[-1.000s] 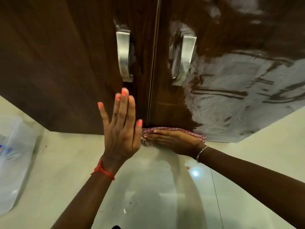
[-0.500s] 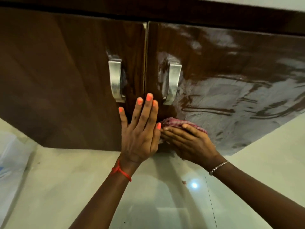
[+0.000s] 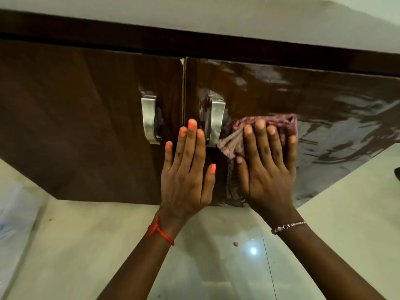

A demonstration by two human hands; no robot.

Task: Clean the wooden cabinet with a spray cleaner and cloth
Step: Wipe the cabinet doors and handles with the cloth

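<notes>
Handles (image 3: 149,120) beside hands, cloth (image 3: 279,124)

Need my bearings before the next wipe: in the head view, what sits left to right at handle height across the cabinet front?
Left door → left handle → left hand → right handle → cloth under the right hand → streaky wet right door.

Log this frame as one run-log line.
stage: wiping | right hand: flat, pressing cloth on right door | left hand: flat, empty, over door seam | right door: streaky wet
</notes>
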